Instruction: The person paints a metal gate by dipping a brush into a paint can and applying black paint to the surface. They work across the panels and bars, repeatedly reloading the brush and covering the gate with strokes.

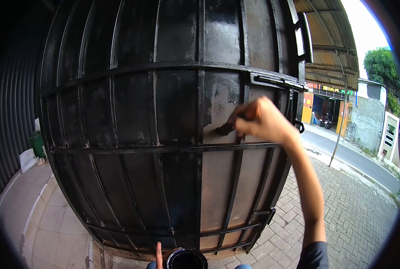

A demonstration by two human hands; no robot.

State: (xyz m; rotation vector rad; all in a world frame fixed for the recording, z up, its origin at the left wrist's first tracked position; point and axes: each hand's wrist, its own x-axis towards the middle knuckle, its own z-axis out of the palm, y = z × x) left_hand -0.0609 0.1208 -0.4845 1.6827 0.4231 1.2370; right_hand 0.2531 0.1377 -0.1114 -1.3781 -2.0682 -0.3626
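A large metal gate (177,112) with raised ribs fills the middle of the view, mostly coated in black paint, with brownish panels at the lower right. My right hand (260,121) is closed around a dark paintbrush (224,129), its bristles against a partly coated panel above the middle crossbar. Wet black paint shines on that panel. At the bottom, my left hand (159,256) is wrapped round the side of an open can (186,260) with a paint-smeared rim and a dark inside. Only part of this hand shows.
A sliding bolt (276,82) and a handle (304,38) stick out at the gate's right edge. Paving (343,201) and a road lie right; a pole (339,130) stands there. A green container (37,144) stands left, beside a corrugated wall (11,103).
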